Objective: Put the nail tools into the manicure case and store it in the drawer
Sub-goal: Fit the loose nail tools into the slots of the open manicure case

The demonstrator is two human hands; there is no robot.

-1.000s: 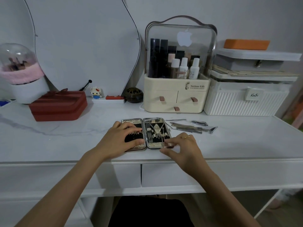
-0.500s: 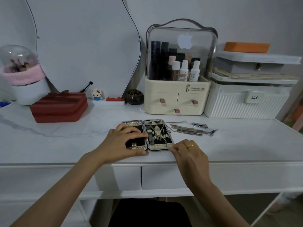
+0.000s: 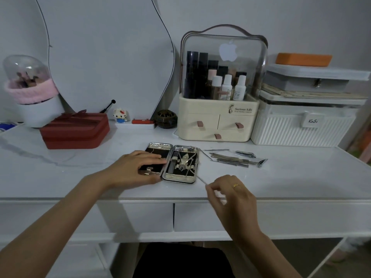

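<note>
Between the two hands, the manicure case (image 3: 172,162) is lying open and flat on the white table (image 3: 301,177), its right half already carrying several tools strapped in and its left half mostly dark lining. The left hand (image 3: 136,167) is resting on that left half with fingers stretched nearly straight, pressing it down and gripping nothing. The right hand (image 3: 230,194) is hovering just off the case's near right corner, thumb and forefinger pinching one end of a thin metal tool (image 3: 200,179) whose far end is reaching to the case's edge; whether it is touching the lining I cannot tell. Beyond the right hand, the loose nail tools (image 3: 234,158) are lying in a small heap on the table, near the case but apart from it. These pieces are looking light, stiff, slim and probably slippery, with pointed tips, so pinching each by its plain shank seems the safest hold, feeding the working end under its strap. The case itself seems light and rigid, likely to skid on the smooth top unless pinned, and best taken by its long edges once closed. Below both hands, the drawer fronts (image 3: 200,216) are sitting shut.
</note>
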